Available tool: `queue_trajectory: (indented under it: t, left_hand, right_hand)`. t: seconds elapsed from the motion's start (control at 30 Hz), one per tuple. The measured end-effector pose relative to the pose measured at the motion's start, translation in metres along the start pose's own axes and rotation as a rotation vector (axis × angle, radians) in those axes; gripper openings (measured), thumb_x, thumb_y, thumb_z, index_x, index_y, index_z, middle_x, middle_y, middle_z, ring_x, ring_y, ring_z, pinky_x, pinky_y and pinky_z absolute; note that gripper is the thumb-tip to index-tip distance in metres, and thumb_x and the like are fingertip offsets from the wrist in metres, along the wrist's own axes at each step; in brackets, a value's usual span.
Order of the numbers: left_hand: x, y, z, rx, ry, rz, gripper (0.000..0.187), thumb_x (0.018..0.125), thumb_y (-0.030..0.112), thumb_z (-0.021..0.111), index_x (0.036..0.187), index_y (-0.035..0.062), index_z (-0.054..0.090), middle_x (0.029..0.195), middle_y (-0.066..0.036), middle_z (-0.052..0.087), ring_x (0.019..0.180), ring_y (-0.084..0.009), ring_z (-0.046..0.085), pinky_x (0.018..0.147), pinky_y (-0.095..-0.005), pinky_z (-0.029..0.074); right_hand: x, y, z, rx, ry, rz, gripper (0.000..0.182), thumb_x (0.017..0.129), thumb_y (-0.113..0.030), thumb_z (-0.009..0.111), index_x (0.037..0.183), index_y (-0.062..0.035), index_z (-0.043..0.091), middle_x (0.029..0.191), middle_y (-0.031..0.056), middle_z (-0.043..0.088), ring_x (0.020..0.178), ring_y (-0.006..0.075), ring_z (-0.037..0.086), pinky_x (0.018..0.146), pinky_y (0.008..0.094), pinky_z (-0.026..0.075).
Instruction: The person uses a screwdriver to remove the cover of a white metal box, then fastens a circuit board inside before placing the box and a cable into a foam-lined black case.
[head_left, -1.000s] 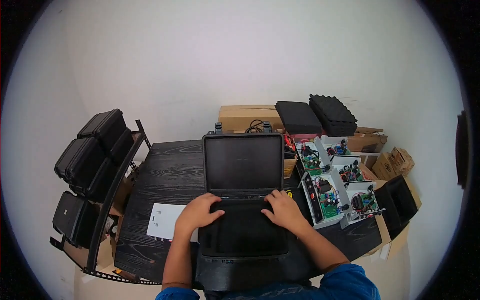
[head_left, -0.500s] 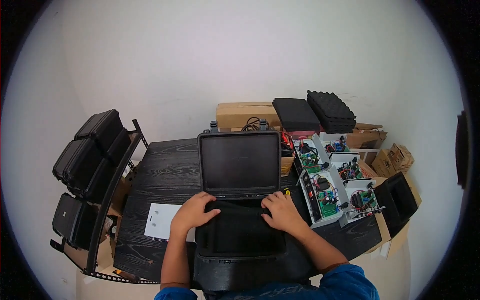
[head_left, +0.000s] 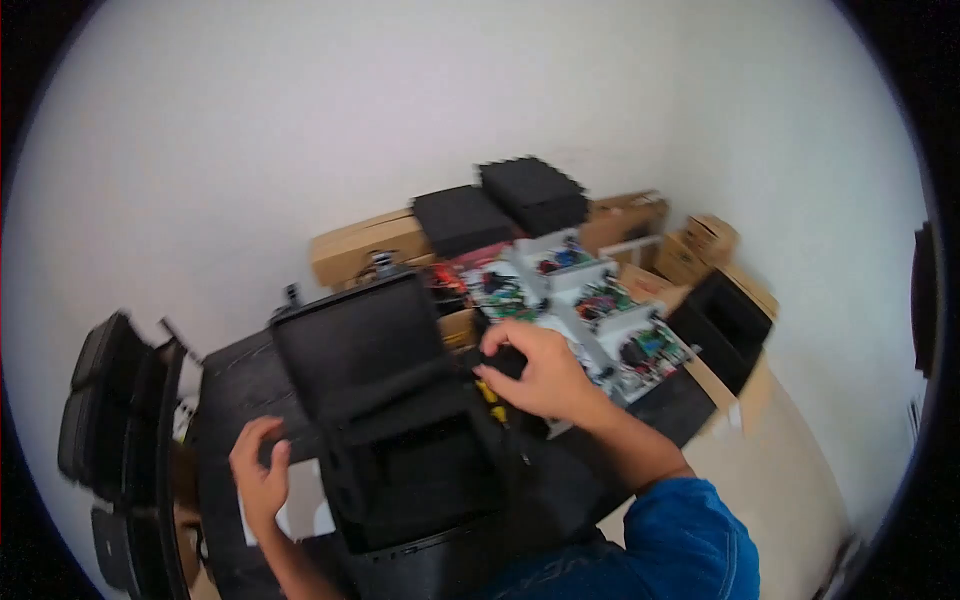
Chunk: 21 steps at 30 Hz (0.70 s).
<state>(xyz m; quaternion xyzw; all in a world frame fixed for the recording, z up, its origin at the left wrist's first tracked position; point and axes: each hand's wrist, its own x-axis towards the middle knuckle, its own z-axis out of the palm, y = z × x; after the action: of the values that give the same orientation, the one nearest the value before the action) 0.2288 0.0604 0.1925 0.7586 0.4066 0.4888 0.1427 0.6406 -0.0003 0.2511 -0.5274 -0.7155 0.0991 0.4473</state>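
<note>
An open black hard case [head_left: 330, 480] stands tilted in view, its lid [head_left: 360, 345] raised and dark foam [head_left: 425, 470] lining its base. My left hand [head_left: 262, 475] is off the case on its left side, fingers parted and holding nothing, over a white panel [head_left: 310, 505]. My right hand [head_left: 545, 372] is raised right of the lid, thumb and fingers curved but apart. Dark background shows between them. Just below its fingertips lies a yellow-handled screwdriver [head_left: 490, 395]. Motion blur softens both hands.
Several white metal housings with circuit boards [head_left: 600, 300] stand on the right of the black table [head_left: 235, 390]. Black foam blocks [head_left: 530, 192] and a cardboard box [head_left: 365, 245] are behind. Black cases [head_left: 105, 400] fill a left rack; a foam-lined carton [head_left: 725, 330] stands right.
Both hands have let go of the foam in the case. My left hand moved left, my right hand up toward the housings. The whole view has swung right and tilted.
</note>
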Motion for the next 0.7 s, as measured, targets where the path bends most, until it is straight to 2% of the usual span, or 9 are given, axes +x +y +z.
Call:
queue_trajectory:
  t: [0.03, 0.07, 0.1, 0.17, 0.23, 0.37, 0.5, 0.6, 0.7]
  left_hand:
    - [-0.001, -0.004, 0.003, -0.043, -0.011, -0.013, 0.028, 0.092, 0.018, 0.07, 0.11, -0.0038, 0.069, 0.104, -0.017, 0.07, 0.094, -0.0275, 0.068, 0.087, -0.0375, 0.053]
    - [-0.002, -0.007, 0.005, -0.027, -0.039, 0.002, 0.029, 0.093, 0.02, 0.07, 0.109, -0.004, 0.068, 0.102, -0.016, 0.069, 0.094, -0.0272, 0.067, 0.087, -0.0373, 0.053]
    - [-0.003, -0.005, 0.01, -0.022, -0.068, -0.015, 0.029, 0.093, 0.021, 0.07, 0.107, -0.0042, 0.068, 0.101, -0.017, 0.069, 0.093, -0.0271, 0.067, 0.086, -0.0374, 0.052]
    - [-0.005, 0.0, 0.019, -0.019, -0.166, -0.05, 0.029, 0.092, 0.022, 0.071, 0.106, -0.0041, 0.069, 0.104, -0.017, 0.071, 0.096, -0.0294, 0.068, 0.089, -0.0389, 0.052]
    - [-0.006, 0.007, 0.032, 0.015, -0.239, -0.057, 0.03, 0.091, 0.022, 0.072, 0.106, -0.0043, 0.07, 0.106, -0.019, 0.071, 0.099, -0.0315, 0.069, 0.092, -0.0398, 0.052]
    - [-0.008, 0.019, 0.057, -0.03, -0.37, -0.046, 0.032, 0.088, 0.022, 0.074, 0.107, -0.0044, 0.072, 0.109, -0.02, 0.072, 0.104, -0.0352, 0.07, 0.096, -0.0415, 0.052]
    - [-0.013, 0.018, 0.074, -0.033, -0.451, -0.076, 0.035, 0.085, 0.021, 0.077, 0.108, -0.0042, 0.072, 0.111, -0.022, 0.073, 0.108, -0.0373, 0.07, 0.1, -0.0428, 0.051]
    - [-0.014, 0.018, 0.081, -0.012, -0.517, -0.106, 0.035, 0.085, 0.02, 0.077, 0.11, -0.0042, 0.072, 0.114, -0.023, 0.073, 0.11, -0.0387, 0.07, 0.1, -0.0425, 0.051]
    - [-0.012, 0.021, 0.086, 0.017, -0.564, -0.119, 0.037, 0.085, 0.02, 0.078, 0.111, -0.0045, 0.072, 0.115, -0.023, 0.072, 0.11, -0.0397, 0.069, 0.1, -0.0422, 0.051]
  right_hand:
    - [0.006, 0.021, -0.011, 0.002, 0.16, -0.203, 0.026, 0.084, -0.016, 0.08, 0.099, -0.0058, 0.061, 0.092, 0.0123, 0.068, 0.084, 0.0337, 0.069, 0.076, 0.039, 0.053]
    - [0.005, 0.02, -0.033, -0.014, 0.204, -0.078, 0.027, 0.084, -0.016, 0.081, 0.098, -0.0051, 0.062, 0.092, 0.0135, 0.068, 0.083, 0.0326, 0.07, 0.076, 0.0383, 0.053]
    - [0.007, 0.03, -0.056, -0.083, 0.316, -0.112, 0.027, 0.083, -0.015, 0.081, 0.1, -0.0048, 0.063, 0.091, 0.0131, 0.069, 0.085, 0.0272, 0.071, 0.078, 0.0359, 0.053]
    - [0.002, 0.05, -0.108, -0.106, 0.448, -0.039, 0.028, 0.081, -0.011, 0.082, 0.103, -0.0053, 0.066, 0.094, 0.006, 0.071, 0.092, 0.0153, 0.069, 0.087, 0.0331, 0.054]
    - [-0.003, 0.093, -0.162, -0.112, 0.576, -0.014, 0.027, 0.084, -0.009, 0.081, 0.106, -0.0053, 0.067, 0.097, 0.0033, 0.072, 0.096, 0.0148, 0.067, 0.091, 0.0327, 0.053]
    - [-0.05, 0.174, -0.278, -0.154, 0.763, 0.166, 0.034, 0.091, -0.006, 0.076, 0.123, -0.0047, 0.065, 0.102, 0.0067, 0.07, 0.096, 0.0148, 0.064, 0.087, 0.0306, 0.053]
    - [-0.117, 0.2, -0.333, -0.601, 0.924, 0.535, 0.038, 0.095, -0.012, 0.07, 0.131, -0.0094, 0.059, 0.099, 0.0163, 0.072, 0.092, 0.0283, 0.071, 0.086, 0.0394, 0.054]
    - [-0.161, 0.237, -0.354, -0.799, 0.892, 0.777, 0.035, 0.095, -0.013, 0.065, 0.13, -0.0115, 0.062, 0.103, 0.0204, 0.073, 0.096, 0.0376, 0.071, 0.088, 0.046, 0.054]
    - [-0.2, 0.286, -0.352, -1.045, 0.895, 0.552, 0.034, 0.093, -0.01, 0.063, 0.127, -0.0125, 0.066, 0.108, 0.0233, 0.073, 0.1, 0.0428, 0.07, 0.09, 0.0507, 0.053]
